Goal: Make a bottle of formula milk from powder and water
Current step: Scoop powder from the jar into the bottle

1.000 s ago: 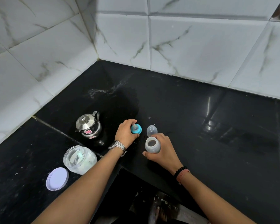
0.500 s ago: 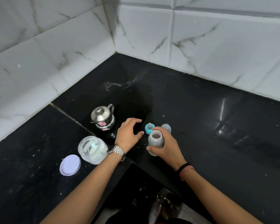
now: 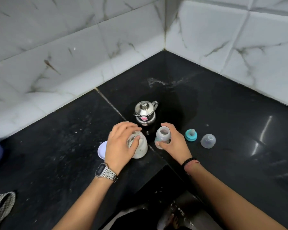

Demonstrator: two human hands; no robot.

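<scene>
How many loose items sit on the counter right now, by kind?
Baby bottle: 1
Powder jar: 1
Jar lid: 1
Steel kettle: 1
Teal teat ring: 1
Clear bottle cap: 1
Total: 6

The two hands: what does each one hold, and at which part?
The right hand grips the open translucent baby bottle round its body. The left hand lies over the clear powder jar; a real grip cannot be told.

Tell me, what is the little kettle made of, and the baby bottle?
The kettle looks like polished steel: silvery, with mirror-like reflections on its lid. The baby bottle in the right hand looks like cloudy, see-through plastic, probably: you can see faintly through its frosted wall.
</scene>
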